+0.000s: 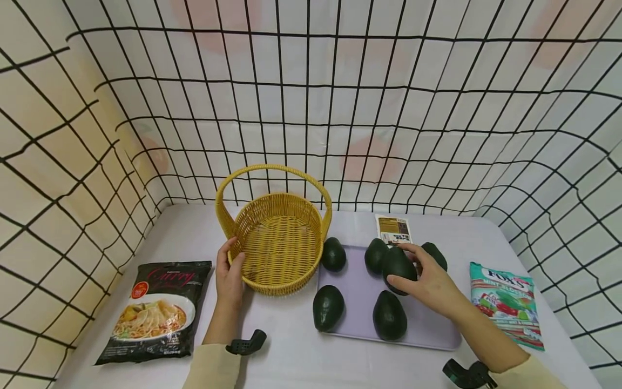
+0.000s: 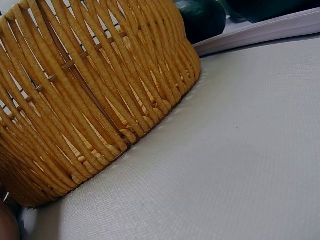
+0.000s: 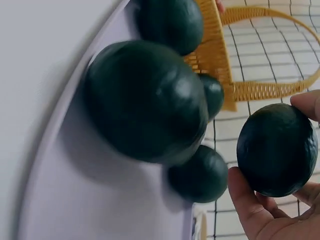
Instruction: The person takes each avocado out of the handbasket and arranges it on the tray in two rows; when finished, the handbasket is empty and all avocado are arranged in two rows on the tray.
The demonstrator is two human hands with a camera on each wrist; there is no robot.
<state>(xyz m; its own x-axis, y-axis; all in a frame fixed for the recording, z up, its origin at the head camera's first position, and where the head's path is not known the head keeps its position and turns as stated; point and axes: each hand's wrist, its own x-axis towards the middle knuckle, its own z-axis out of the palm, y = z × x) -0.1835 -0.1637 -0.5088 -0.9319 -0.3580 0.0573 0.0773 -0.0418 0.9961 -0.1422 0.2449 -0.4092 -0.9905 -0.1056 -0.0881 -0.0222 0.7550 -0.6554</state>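
Note:
A yellow wicker basket (image 1: 279,254) with a tall arched handle stands left of a lilac tray (image 1: 355,275). My left hand (image 1: 229,278) grips the basket's left rim, thumb on the inner side. Over the tray, my right hand (image 1: 430,281) holds a dark green avocado (image 3: 277,150) between thumb and fingers, lifted off the surface in the right wrist view. Several other avocados lie about the tray: one (image 1: 390,316) at the front, one (image 1: 328,308) at the left edge, one (image 1: 333,254) beside the basket, one (image 1: 376,256) at the back, and one (image 1: 434,255) partly behind the right hand.
On the left lies a black noodle packet (image 1: 155,313). A teal candy bag (image 1: 507,305) lies to the right, and a small brown-and-white packet (image 1: 393,229) sits behind the tray. Black wire grid (image 1: 306,108) walls enclose the white table (image 1: 286,346) at the back and sides.

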